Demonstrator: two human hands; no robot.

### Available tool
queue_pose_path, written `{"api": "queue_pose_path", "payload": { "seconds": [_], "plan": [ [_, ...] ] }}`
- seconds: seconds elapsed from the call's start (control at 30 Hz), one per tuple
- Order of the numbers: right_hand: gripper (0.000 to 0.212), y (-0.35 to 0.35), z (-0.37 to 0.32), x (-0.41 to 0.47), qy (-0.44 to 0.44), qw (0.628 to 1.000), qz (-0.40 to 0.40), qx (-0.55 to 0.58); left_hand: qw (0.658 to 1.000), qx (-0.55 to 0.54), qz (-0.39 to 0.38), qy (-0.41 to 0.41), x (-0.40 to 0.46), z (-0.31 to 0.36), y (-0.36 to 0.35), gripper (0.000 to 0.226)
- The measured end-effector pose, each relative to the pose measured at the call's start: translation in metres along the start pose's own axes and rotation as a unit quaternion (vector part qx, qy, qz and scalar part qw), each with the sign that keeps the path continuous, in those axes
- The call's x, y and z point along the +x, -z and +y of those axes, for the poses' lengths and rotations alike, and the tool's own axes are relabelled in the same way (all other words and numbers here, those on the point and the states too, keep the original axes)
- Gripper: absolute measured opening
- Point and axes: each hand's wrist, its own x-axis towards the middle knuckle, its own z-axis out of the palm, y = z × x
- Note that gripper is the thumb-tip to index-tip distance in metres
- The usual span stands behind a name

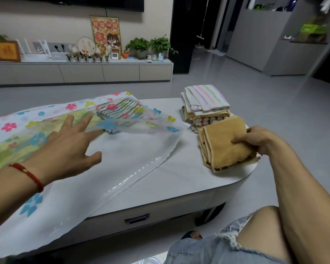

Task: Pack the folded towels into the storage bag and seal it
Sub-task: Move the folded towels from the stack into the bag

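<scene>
A clear storage bag (pixel 133 162) printed with coloured flowers lies across the white table (pixel 189 180), its mouth towards me. A striped towel (pixel 118 109) and a yellow-green one (pixel 46 126) show through it. My left hand (pixel 69 147) reaches over the bag with fingers spread, fingertips at the lifted top layer. My right hand (pixel 257 140) grips a folded tan towel (pixel 225 147) at the table's right end. Behind it stands a stack of folded towels (pixel 206 103) topped by a white one with pastel stripes.
The table has a drawer with a handle (pixel 136 219) in its front side. My knee in torn denim shorts (pixel 217 242) is at the lower right. A low TV cabinet (pixel 80 71) with plants and frames runs along the far wall. Grey floor surrounds the table.
</scene>
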Motion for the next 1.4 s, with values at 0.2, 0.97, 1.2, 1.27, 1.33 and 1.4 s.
{"api": "queue_pose_path", "payload": {
  "seconds": [0.2, 0.97, 1.2, 1.27, 1.33, 1.4],
  "plan": [
    [0.087, -0.011, 0.001, -0.059, 0.067, 0.988, -0.062, 0.127, 0.998, -0.013, -0.005, 0.06, -0.042, -0.018, -0.011, 0.074],
    [0.049, -0.36, -0.168, -0.277, 0.049, 0.773, -0.373, 0.51, 0.998, -0.033, -0.051, -0.025, -0.083, -0.092, 0.09, 0.098],
    [0.059, -0.452, -0.266, -0.296, 0.071, 0.677, -0.374, 0.63, 0.994, -0.108, -0.02, 0.017, -0.074, -0.094, 0.119, 0.099],
    [0.057, -0.485, -0.257, -0.298, 0.08, 0.67, -0.411, 0.613, 0.993, -0.118, -0.016, 0.025, -0.074, -0.096, 0.122, 0.099],
    [0.059, -0.517, -0.233, -0.296, 0.099, 0.743, -0.416, 0.514, 0.993, -0.117, -0.02, 0.024, -0.076, -0.098, 0.122, 0.099],
    [0.057, -0.542, -0.212, -0.289, 0.163, 0.824, -0.384, 0.384, 0.993, -0.11, -0.03, 0.022, -0.078, -0.098, 0.118, 0.1]
  ]
}}
